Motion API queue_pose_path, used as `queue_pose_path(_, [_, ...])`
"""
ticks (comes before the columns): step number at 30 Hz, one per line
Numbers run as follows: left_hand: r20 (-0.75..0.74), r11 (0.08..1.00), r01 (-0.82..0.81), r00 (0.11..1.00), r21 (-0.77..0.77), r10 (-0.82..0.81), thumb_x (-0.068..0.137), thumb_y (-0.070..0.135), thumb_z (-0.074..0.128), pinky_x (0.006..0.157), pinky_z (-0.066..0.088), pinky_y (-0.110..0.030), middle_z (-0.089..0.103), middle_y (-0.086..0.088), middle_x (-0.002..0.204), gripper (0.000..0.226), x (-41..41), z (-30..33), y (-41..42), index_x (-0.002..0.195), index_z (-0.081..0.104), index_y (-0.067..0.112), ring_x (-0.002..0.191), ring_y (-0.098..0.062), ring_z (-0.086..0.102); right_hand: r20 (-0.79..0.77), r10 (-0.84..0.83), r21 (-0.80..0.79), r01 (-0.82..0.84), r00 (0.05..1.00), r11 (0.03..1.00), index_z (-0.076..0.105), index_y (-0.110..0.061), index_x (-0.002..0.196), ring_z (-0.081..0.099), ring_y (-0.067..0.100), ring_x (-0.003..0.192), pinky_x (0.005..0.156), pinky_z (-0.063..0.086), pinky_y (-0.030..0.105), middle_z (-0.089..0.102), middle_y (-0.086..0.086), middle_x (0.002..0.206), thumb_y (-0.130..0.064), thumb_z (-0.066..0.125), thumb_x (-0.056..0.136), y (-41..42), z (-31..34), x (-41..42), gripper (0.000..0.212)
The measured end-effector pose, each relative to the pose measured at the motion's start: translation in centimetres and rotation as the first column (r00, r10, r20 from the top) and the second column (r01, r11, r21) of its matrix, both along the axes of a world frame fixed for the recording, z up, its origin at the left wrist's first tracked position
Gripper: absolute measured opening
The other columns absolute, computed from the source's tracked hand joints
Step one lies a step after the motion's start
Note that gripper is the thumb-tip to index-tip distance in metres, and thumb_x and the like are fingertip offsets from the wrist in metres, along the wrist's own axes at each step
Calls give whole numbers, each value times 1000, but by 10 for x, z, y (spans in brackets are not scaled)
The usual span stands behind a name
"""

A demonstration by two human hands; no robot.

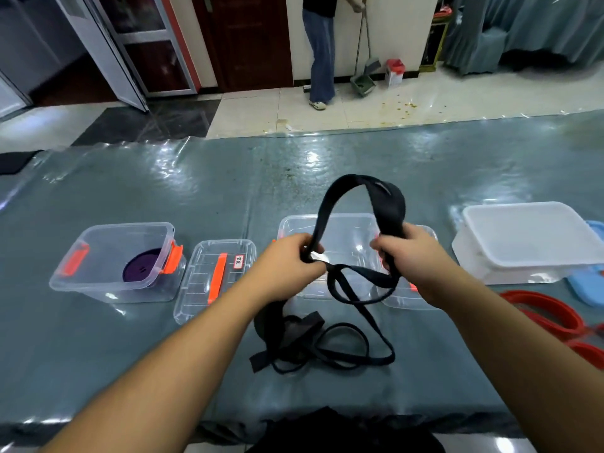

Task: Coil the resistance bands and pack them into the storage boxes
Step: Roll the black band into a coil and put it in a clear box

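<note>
With a purple band (141, 265) already coiled in the box (114, 261) left of the open clear box (327, 227), both the left hand (287, 259) and right hand (408, 256) grip clamped on the half-looped black band (359, 223) above it, while red bands (552, 312) wait on the desk (228, 178).

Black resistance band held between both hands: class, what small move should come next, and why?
Probably wrap the raised loop of the black flat resistance band once more around the left hand, feeding with the right hand. Most of it lies uncoiled and tangled on the table, and the clear plastic box behind waits.
</note>
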State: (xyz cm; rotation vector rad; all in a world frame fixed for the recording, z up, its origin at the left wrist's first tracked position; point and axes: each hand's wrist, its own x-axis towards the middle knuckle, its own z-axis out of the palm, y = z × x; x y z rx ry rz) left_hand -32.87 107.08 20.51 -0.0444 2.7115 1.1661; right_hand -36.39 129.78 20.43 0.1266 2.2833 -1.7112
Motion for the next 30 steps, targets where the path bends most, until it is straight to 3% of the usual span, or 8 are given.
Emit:
queue_pose_path(5, [-2,991,-109,994,-84,109,87,33,65,57,41,-27,60,12,62,10,-8,6,-21,80,66,26,60,-11,56,27,140,520,-133,990,844,51,-17,74,53,21,62,56,38,31,58,2,67,-19,64,85,14,-19,0,17])
queue_pose_path(11, [-96,928,-234,972,-288,216,82,29,63,58,44,-31,63,6,64,10,-15,7,-42,76,62,22,66,-17,60,127,149,763,-193,981,617,53,-16,82,58,26,71,57,40,32,60,5,77,-21,56,87,36,-43,-2,7])
queue_pose_path(14, [-77,894,-199,980,-401,183,83,31,62,68,51,-34,68,4,76,9,-13,1,-44,84,63,22,77,-22,63,144,180,773,-224,973,594,55,-16,84,59,29,74,59,42,33,60,4,76,-23,55,91,35,-46,-1,10])
queue_pose_path(16, [-64,914,-165,986,-371,152,87,33,61,70,51,-35,66,5,78,9,-11,-7,-43,85,60,24,79,-23,63,101,180,718,-197,978,668,56,-14,81,61,29,70,54,39,32,61,5,71,-30,56,95,31,-43,0,21])
queue_pose_path(20, [-106,970,-188,979,-153,173,93,41,64,63,47,-34,60,8,68,23,-8,-7,-42,82,55,24,67,-15,59,58,190,588,-187,980,787,59,-9,84,56,21,60,56,40,33,59,4,66,-47,62,95,28,-31,4,40])
queue_pose_path(26, [-296,973,-124,938,197,179,92,27,69,60,37,-28,49,19,58,12,-7,58,-24,83,61,26,55,-5,44,128,252,421,-283,959,862,64,-15,97,60,22,70,66,51,36,64,10,84,-46,74,87,29,-32,5,33])
queue_pose_path(28, [-333,955,-41,932,294,143,89,24,71,59,37,-26,49,18,58,10,-9,87,-15,83,63,26,55,-6,44,151,318,363,-352,936,863,65,-25,103,70,22,82,81,60,42,71,4,95,-50,78,78,22,-31,8,38])
queue_pose_path(30, [-372,955,30,924,296,86,86,25,72,60,40,-27,50,16,61,8,-11,110,-3,85,65,21,57,-9,46,126,365,417,-383,922,824,59,-33,123,67,17,104,97,56,44,66,-6,115,-58,80,69,11,-25,10,64])
